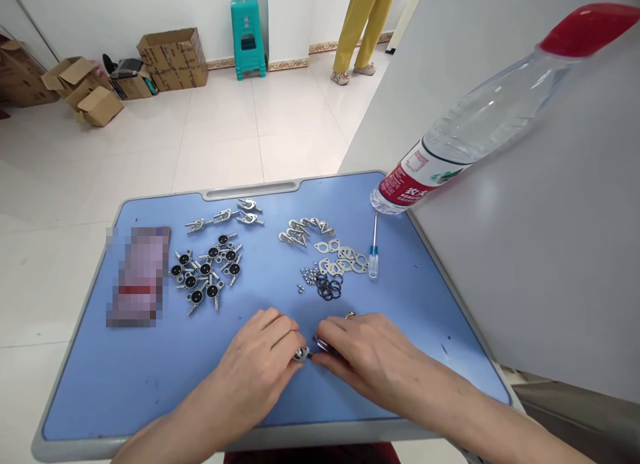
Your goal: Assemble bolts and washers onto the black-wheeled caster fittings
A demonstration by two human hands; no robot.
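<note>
My left hand [267, 351] is closed on a small metal fitting [301, 354], which shows at the fingertips near the table's front. Facing it, my right hand [357, 347] grips a screwdriver [326, 345] with a see-through purple handle, mostly hidden by the fingers. The screwdriver's dark tip is at the fitting; whether they touch I cannot tell. Beyond the hands lie black rubber rings [329, 287], tiny screws [309, 275], flat metal plates [345, 256] and metal pieces with round heads [305, 229]. To the left are several fittings with black discs [205, 269].
More metal fittings [225, 215] lie at the back of the blue table [200, 377]. A blurred pinkish object [143, 274] is at left. A clear-handled screwdriver [373, 261] and a red-capped bottle [420, 174] stand right. Boxes [173, 59], a stool [247, 37] and a person's legs [361, 27] are behind.
</note>
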